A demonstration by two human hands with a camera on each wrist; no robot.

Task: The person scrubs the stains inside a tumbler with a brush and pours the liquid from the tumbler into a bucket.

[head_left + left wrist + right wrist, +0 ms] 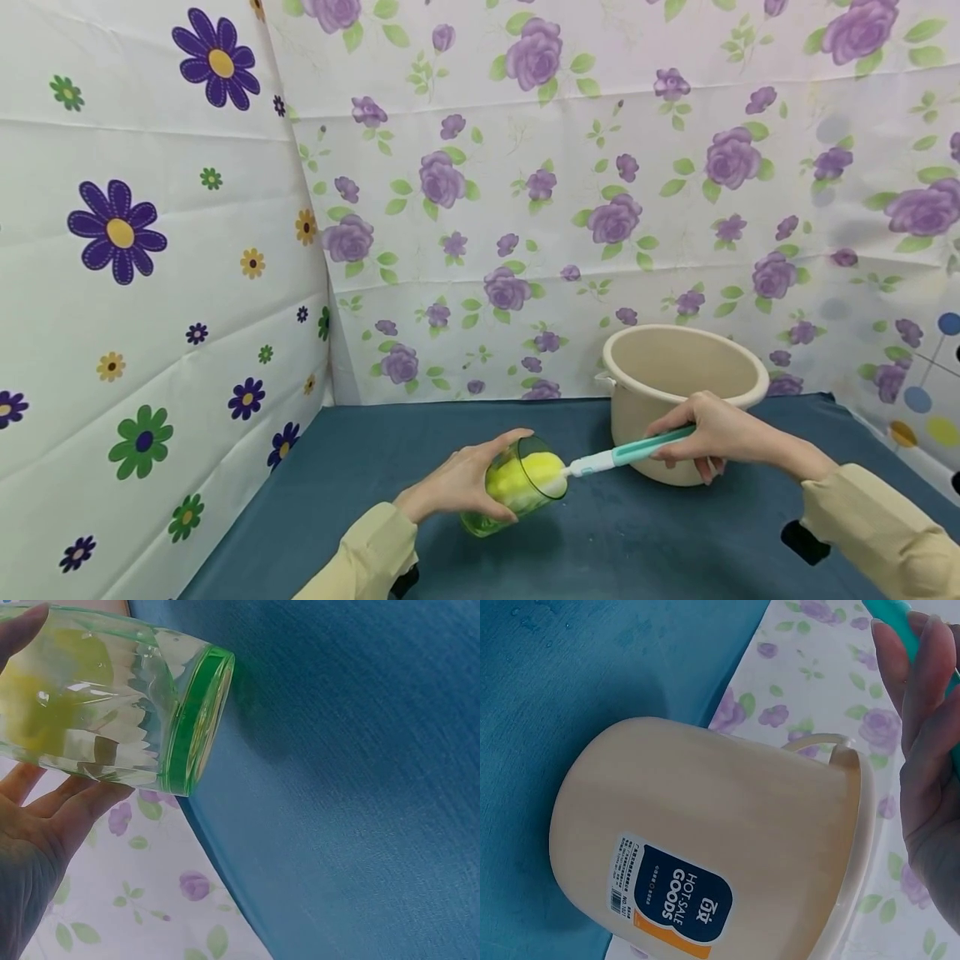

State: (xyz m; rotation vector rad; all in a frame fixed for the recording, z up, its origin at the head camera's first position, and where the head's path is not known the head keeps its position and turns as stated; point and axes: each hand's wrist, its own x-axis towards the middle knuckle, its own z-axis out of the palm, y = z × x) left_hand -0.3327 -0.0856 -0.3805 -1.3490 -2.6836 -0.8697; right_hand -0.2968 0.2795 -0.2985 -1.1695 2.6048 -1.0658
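My left hand (467, 482) grips a clear green-tinted glass (480, 523), tilted with its mouth toward the right. In the left wrist view, its thick green base (196, 724) points away from the palm, above the blue cloth. A yellow sponge head (542, 472) sits inside the glass, partly out at the mouth. It belongs to a cup brush with a white and teal handle (633, 451), which my right hand (716, 433) holds by its far end. In the right wrist view, fingers (926, 679) curl around the teal handle.
A beige bucket (630, 400) stands at the back right, just behind my right hand; its side bears a label (682, 896). Blue cloth (360, 467) covers the table, with water drops (532, 626) on it. Flowered sheets (480, 250) hang behind and at the left.
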